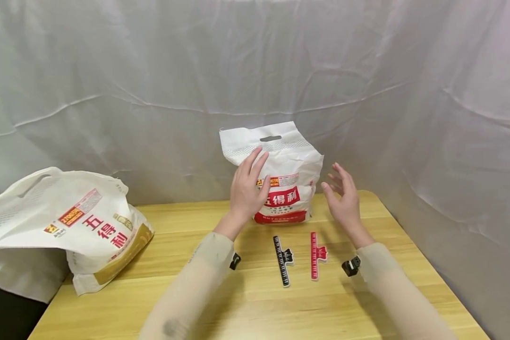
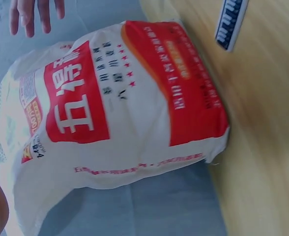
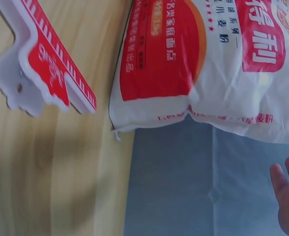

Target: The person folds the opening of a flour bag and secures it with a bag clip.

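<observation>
Gold-based sack: tilted on the surface, well left of the left hand and its fingers
Left hand: fingers spread, in front of the red-labelled bag; whether they touch it, cannot tell
Red-labelled bag: upright, between the two hands' fingers
Black clip: below and right of the left fingers
Red clip: below and left of the right fingers
Right hand: fingers spread, loosely bent; just right of the bag, apart from it

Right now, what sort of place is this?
Probably a makeshift filming booth: grey cloth hangs behind a wood-grain table, with a red-and-white bag standing on it.
</observation>
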`<state>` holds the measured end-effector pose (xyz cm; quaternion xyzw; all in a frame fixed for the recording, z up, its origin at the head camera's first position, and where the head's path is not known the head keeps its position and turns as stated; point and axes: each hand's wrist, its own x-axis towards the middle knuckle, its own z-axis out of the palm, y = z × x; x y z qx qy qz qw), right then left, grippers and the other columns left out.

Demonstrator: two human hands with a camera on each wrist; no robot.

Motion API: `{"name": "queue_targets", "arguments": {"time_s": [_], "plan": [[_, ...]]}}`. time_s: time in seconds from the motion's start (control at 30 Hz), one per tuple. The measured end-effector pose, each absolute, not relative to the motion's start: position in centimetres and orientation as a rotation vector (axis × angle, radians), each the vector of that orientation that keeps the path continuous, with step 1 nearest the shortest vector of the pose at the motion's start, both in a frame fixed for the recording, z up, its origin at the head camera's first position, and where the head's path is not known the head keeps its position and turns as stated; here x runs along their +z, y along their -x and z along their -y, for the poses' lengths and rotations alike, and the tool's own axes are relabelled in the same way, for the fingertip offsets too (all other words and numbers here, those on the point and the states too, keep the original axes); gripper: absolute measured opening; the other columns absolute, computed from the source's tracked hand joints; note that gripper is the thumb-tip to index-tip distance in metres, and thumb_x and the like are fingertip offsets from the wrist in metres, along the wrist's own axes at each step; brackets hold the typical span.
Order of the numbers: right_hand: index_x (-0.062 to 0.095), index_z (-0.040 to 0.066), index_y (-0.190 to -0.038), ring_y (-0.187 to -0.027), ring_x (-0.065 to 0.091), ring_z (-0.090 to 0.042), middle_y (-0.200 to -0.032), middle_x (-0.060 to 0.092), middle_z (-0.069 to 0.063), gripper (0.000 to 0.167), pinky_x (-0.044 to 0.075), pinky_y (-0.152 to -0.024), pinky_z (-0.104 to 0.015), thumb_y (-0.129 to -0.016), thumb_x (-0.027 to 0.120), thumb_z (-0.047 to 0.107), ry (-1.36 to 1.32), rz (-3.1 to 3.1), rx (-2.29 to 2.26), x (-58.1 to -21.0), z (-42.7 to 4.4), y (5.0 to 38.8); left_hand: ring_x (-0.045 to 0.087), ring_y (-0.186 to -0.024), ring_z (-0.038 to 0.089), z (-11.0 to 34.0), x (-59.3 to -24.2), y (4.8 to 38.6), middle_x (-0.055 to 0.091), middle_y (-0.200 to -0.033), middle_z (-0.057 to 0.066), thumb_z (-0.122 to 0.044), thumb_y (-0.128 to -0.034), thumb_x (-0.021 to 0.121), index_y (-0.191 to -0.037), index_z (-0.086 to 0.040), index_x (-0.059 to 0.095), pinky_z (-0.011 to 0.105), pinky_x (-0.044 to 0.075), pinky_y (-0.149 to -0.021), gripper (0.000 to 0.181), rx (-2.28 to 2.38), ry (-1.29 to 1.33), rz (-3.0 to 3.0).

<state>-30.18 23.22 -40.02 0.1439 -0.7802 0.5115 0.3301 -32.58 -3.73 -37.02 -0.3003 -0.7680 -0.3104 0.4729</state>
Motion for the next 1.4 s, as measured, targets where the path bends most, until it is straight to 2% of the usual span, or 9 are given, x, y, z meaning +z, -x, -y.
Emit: {"name": "queue_targets", "arguments": {"time_s": [0.1, 0.2, 0.3, 0.47, 0.63, 0.83, 1.0, 1.2, 1.4], "plan": [[0.042, -0.002, -0.154, -0.133, 0.054, -0.046, -0.153, 0.047, -0.024, 0.06, 0.05, -0.105, -0.025, -0.099, 0.064, -0.005, -0.379, 2.056, 1.329, -38.7, -22.7, 29.3, 0.048, -0.142, 0.029, 3.7, -36.1, 33.2, 0.046, -0.159, 0.013, -0.007, -0.0935, 0.069, -0.15, -0.004, 0.051, 0.04, 0.037, -0.12, 0.059, -0.766, 0.773, 1.891], [0.041, -0.005, -0.153, -0.133, 0.054, -0.048, -0.152, 0.047, -0.028, 0.059, 0.051, -0.107, -0.047, -0.099, 0.063, -0.005, -0.384, 2.076, 1.327, -37.5, -22.3, 28.5, 0.045, -0.145, 0.028, 3.5, -35.0, 33.9, 0.046, -0.159, 0.013, -0.007, -0.0947, 0.069, -0.152, -0.004, 0.049, 0.036, 0.031, -0.124, 0.06, -0.774, 0.813, 1.897], [0.041, -0.004, -0.154, -0.133, 0.053, -0.05, -0.152, 0.047, -0.029, 0.059, 0.047, -0.107, -0.06, -0.1, 0.063, -0.003, -0.377, 2.099, 1.336, -36.7, -22.2, 28.3, 0.043, -0.146, 0.028, 3.4, -34.0, 34.5, 0.046, -0.159, 0.013, -0.009, -0.0958, 0.068, -0.152, -0.004, 0.049, 0.033, 0.027, -0.125, 0.06, -0.777, 0.834, 1.911], [0.039, -0.004, -0.155, -0.135, 0.051, -0.051, -0.153, 0.047, -0.029, 0.06, 0.042, -0.109, -0.066, -0.1, 0.063, -0.002, -0.389, 2.112, 1.373, -36.0, -22.2, 28.8, 0.041, -0.148, 0.028, 3.1, -32.4, 35.4, 0.044, -0.161, 0.012, -0.016, -0.0985, 0.067, -0.154, -0.006, 0.047, 0.03, 0.022, -0.126, 0.06, -0.783, 0.85, 1.971], [0.038, -0.004, -0.156, -0.136, 0.05, -0.05, -0.153, 0.047, -0.029, 0.059, 0.041, -0.112, -0.064, -0.101, 0.062, 0.0, -0.399, 2.132, 1.367, -35.5, -22.2, 29.5, 0.038, -0.15, 0.031, 2.7, -31.0, 36.3, 0.043, -0.162, 0.01, -0.019, -0.0998, 0.067, -0.155, -0.008, 0.046, 0.03, 0.018, -0.127, 0.06, -0.759, 0.856, 2.051], [0.038, 0.002, -0.158, -0.139, 0.05, -0.042, -0.155, 0.049, -0.02, 0.061, 0.041, -0.114, -0.06, -0.103, 0.063, 0.01, -0.401, 2.157, 1.388, -36.4, -22.9, 31.5, 0.034, -0.153, 0.029, 2.3, -29.4, 36.9, 0.041, -0.164, 0.006, -0.024, -0.1008, 0.067, -0.158, -0.012, 0.044, 0.035, 0.019, -0.127, 0.063, -0.664, 0.852, 2.175], [0.037, -0.004, -0.156, -0.139, 0.048, -0.048, -0.153, 0.047, -0.029, 0.059, 0.039, -0.115, -0.061, -0.103, 0.061, 0.002, -0.397, 2.165, 1.426, -35.0, -22.1, 30.8, 0.027, -0.156, 0.023, 1.9, -28.1, 37.6, 0.038, -0.166, 0.001, -0.031, -0.1031, 0.064, -0.16, -0.017, 0.042, 0.035, 0.017, -0.128, 0.063, -0.56, 0.858, 2.298], [0.039, 0.002, -0.158, -0.136, 0.052, -0.041, -0.148, 0.053, -0.025, 0.057, 0.041, -0.115, -0.055, -0.106, 0.06, 0.012, -0.346, 2.238, 1.417, -36.1, -23.1, 32.8, 0.029, -0.155, 0.023, 1.5, -27.3, 38.2, 0.04, -0.165, 0.001, -0.031, -0.1034, 0.064, -0.16, -0.019, 0.042, 0.039, 0.022, -0.127, 0.062, -0.515, 0.871, 2.377], [0.043, 0.006, -0.156, -0.126, 0.059, -0.037, -0.141, 0.059, -0.024, 0.055, 0.048, -0.109, -0.047, -0.106, 0.061, 0.019, -0.35, 2.287, 1.397, -36.8, -23.4, 33.8, 0.033, -0.153, 0.022, 1.4, -27.5, 38.5, 0.045, -0.162, 0.0, -0.031, -0.1035, 0.065, -0.159, -0.019, 0.043, 0.04, 0.026, -0.125, 0.061, -0.493, 0.855, 2.395]]}}
